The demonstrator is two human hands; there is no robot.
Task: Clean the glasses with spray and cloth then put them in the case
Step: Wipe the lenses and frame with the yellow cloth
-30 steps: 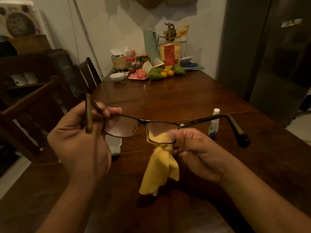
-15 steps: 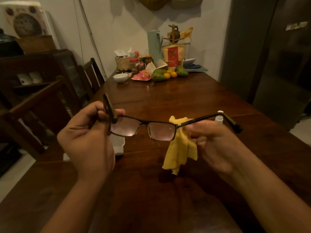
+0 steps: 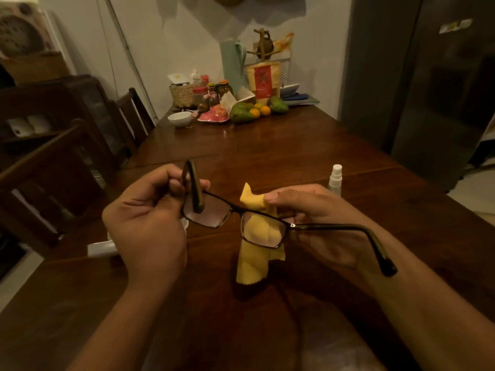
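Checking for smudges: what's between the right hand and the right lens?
The yellow cloth, in the head view: the right hand holds it against the lens.

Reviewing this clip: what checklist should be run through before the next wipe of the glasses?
1. Grip: left hand grips glasses at the hinge: ok.
2. Cloth contact: right hand pinches yellow cloth against the lens nearer it: ok.
3. Bottle: spray bottle upright on table, beyond the right hand: ok.
4. Storage: case open and reachable: cannot tell, the left hand hides most of it.
5. Other lens clean: cannot tell, dim light.
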